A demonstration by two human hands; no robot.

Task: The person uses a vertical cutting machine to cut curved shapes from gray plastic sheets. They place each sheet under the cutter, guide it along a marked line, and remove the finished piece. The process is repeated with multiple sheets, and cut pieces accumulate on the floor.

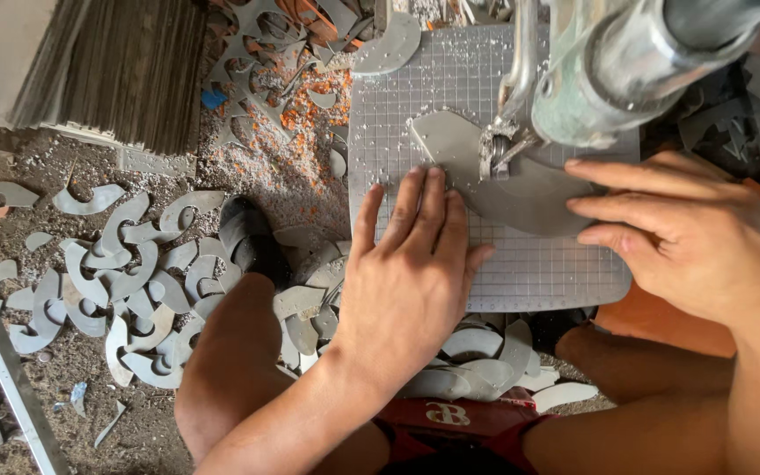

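Left hand (415, 264): laid flat, fingers together, pressed on grey sheet (521, 189).
Right hand (670, 229): flat, sheet edge steadied.
Blade (496, 151): partway through sheet.
Offcuts (125, 273): many heaped left of left hand.

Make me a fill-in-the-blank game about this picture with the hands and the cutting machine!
1. Both hands press flat on a ____ sheet piece under the machine.
2. The left hand and right hand hold nothing; their fingers are ____.
3. The work surface is marked with a pattern of ____.
4. Curved grey offcuts lie piled on the ____.

Missing words: grey; spread flat; grid lines; floor
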